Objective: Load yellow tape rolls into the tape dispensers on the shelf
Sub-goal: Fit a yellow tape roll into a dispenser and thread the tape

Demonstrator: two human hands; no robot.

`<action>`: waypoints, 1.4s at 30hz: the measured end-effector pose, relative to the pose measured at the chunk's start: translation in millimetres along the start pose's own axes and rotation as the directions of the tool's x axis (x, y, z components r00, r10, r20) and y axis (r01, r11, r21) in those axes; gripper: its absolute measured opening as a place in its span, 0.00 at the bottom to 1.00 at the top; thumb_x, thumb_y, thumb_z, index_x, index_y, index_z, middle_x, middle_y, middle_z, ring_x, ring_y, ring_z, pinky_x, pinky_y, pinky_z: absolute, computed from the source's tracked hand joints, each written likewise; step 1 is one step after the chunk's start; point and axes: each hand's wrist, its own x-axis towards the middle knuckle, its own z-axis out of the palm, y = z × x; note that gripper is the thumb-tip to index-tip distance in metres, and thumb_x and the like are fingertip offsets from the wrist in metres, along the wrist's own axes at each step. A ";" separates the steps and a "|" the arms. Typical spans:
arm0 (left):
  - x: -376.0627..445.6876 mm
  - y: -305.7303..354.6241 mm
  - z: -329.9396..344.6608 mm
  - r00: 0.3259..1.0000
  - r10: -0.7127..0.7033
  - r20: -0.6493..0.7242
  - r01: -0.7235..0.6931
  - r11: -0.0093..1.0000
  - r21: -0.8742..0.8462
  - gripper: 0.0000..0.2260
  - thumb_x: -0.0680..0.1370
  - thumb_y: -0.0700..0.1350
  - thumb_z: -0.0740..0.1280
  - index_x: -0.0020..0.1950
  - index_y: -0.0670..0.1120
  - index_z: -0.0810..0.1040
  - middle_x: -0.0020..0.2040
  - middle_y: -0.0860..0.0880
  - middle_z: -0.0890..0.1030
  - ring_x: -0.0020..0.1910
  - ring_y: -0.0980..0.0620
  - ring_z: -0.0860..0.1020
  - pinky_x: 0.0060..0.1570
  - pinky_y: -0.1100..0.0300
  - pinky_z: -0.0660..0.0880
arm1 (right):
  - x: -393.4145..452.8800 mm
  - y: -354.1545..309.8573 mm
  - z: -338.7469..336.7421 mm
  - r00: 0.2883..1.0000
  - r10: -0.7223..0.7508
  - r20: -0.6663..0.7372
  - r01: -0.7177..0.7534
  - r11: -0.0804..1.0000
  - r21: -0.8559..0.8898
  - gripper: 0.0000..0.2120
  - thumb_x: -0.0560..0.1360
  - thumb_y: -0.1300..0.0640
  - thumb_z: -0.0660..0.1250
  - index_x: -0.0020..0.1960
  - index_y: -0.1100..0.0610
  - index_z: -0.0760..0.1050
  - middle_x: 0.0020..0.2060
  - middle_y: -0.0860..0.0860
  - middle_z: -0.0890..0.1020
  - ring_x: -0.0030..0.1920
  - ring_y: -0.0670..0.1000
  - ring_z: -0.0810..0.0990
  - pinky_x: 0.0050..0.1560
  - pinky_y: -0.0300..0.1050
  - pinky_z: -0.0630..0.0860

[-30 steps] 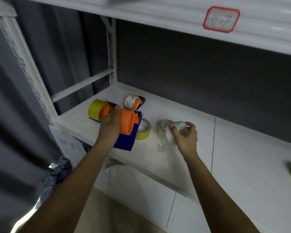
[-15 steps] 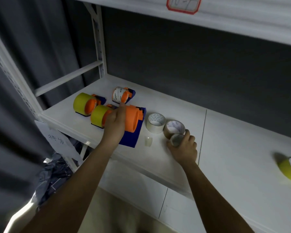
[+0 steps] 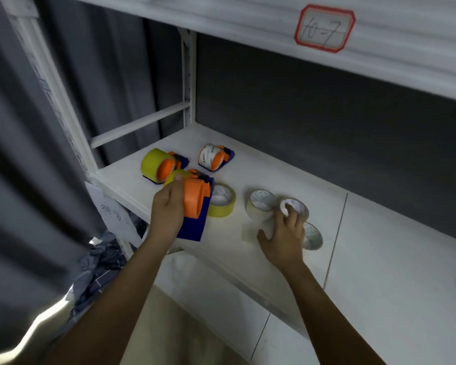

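Note:
My left hand (image 3: 169,209) is shut on an orange and blue tape dispenser (image 3: 195,204), held just above the white shelf (image 3: 379,246). A yellow tape roll (image 3: 223,205) lies flat right beside it. Behind it sit a dispenser loaded with yellow tape (image 3: 156,164), a second yellow-loaded one (image 3: 179,175) partly hidden by my thumb, and a dispenser with a white roll (image 3: 213,158). My right hand (image 3: 284,233) lies spread over pale rolls, its fingertips on a pale tape ring (image 3: 295,206). A pale roll (image 3: 261,204) is to the hand's left and another (image 3: 312,235) is partly under it.
The upper shelf edge carries a red-framed label reading 10-7 (image 3: 324,27). A white upright post (image 3: 187,80) stands at the back left corner. A dark curtain hangs to the left. A paper tag (image 3: 113,214) hangs off the shelf front above crumpled cloth (image 3: 103,259).
My right hand has set down the small pale core it held and now lies over the pale rolls. My left hand still holds the dispenser. The view has swung to the left.

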 end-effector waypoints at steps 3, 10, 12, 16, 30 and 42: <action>-0.5 -2.5 -10.9 1.000 0.003 -0.008 -0.003 1.000 0.021 0.21 0.80 0.60 0.54 0.43 0.44 0.74 0.35 0.47 0.75 0.31 0.57 0.75 0.35 0.60 0.71 | 17.9 -31.1 11.1 0.982 -0.169 0.088 0.170 0.985 0.001 0.28 0.73 0.50 0.64 0.71 0.52 0.64 0.71 0.56 0.63 0.70 0.59 0.59 0.67 0.53 0.58; -6.1 -5.0 -38.7 1.000 0.001 -0.003 -0.001 0.998 0.067 0.26 0.80 0.59 0.54 0.43 0.38 0.75 0.36 0.42 0.74 0.32 0.51 0.73 0.31 0.61 0.69 | 71.3 -82.6 53.1 0.911 -0.221 0.348 0.221 0.975 0.041 0.41 0.71 0.45 0.68 0.76 0.51 0.50 0.76 0.55 0.52 0.73 0.63 0.52 0.70 0.59 0.55; -6.3 -5.6 -47.1 1.000 0.000 0.008 -0.001 0.997 0.078 0.27 0.80 0.59 0.54 0.45 0.35 0.75 0.35 0.41 0.74 0.29 0.54 0.72 0.27 0.67 0.69 | 86.7 -90.4 65.3 0.894 -0.144 0.425 0.155 0.988 0.008 0.47 0.68 0.37 0.68 0.76 0.48 0.44 0.76 0.55 0.48 0.74 0.65 0.49 0.70 0.63 0.53; -3.6 -4.5 -60.5 0.999 0.007 0.035 -0.009 0.997 0.074 0.28 0.79 0.59 0.54 0.45 0.33 0.73 0.34 0.42 0.75 0.28 0.54 0.73 0.25 0.69 0.68 | 103.9 -100.3 86.0 0.892 -0.071 0.447 0.067 0.997 0.027 0.55 0.63 0.32 0.70 0.76 0.50 0.40 0.74 0.59 0.52 0.72 0.66 0.55 0.68 0.63 0.59; 25.0 12.7 -60.0 0.994 -0.045 0.102 0.046 0.999 -0.010 0.24 0.78 0.62 0.53 0.41 0.45 0.78 0.36 0.48 0.80 0.35 0.53 0.78 0.37 0.60 0.73 | 53.9 -135.3 -7.6 0.975 0.015 0.221 -0.216 0.276 0.937 0.38 0.59 0.36 0.65 0.67 0.43 0.63 0.62 0.51 0.74 0.58 0.51 0.76 0.55 0.49 0.76; 15.3 38.9 -37.5 0.976 0.078 0.204 -0.072 0.997 -0.038 0.32 0.68 0.70 0.49 0.60 0.52 0.75 0.52 0.50 0.80 0.48 0.56 0.78 0.41 0.65 0.72 | 6.2 -160.4 -21.2 0.919 -0.167 0.357 -0.334 0.150 0.931 0.30 0.68 0.40 0.63 0.68 0.47 0.65 0.61 0.55 0.78 0.58 0.54 0.79 0.58 0.56 0.77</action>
